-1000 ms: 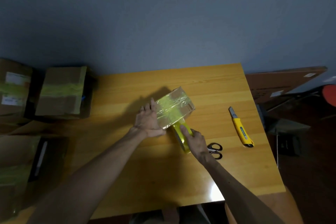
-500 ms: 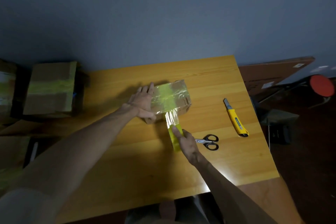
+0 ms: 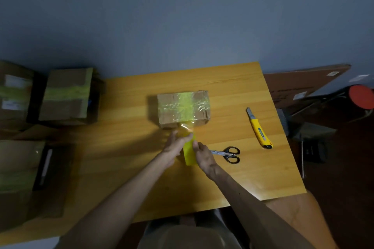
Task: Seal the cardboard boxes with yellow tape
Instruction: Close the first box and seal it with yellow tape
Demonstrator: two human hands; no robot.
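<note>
A small cardboard box (image 3: pixel 168 107) lies flat on the wooden table (image 3: pixel 222 87), with a yellow tape band (image 3: pixel 186 105) across its top. A strip of tape (image 3: pixel 187 126) runs from the box's near side down to the yellow tape roll (image 3: pixel 189 152). My right hand (image 3: pixel 203 156) grips the roll on its right side. My left hand (image 3: pixel 178 142) is at the strip just above the roll, thumb and fingers pinching the tape.
Black-handled scissors (image 3: pixel 229 153) lie just right of my right hand. A yellow utility knife (image 3: pixel 259 128) lies further right. Taped cardboard boxes (image 3: pixel 66 95) stand off the table's left side. A red stool (image 3: pixel 362 96) and a leaning board (image 3: pixel 303 85) are at right.
My left hand left the box's left side and came down to the tape strip by the roll. The box now lies flat. The roll stayed in my right hand.
</note>
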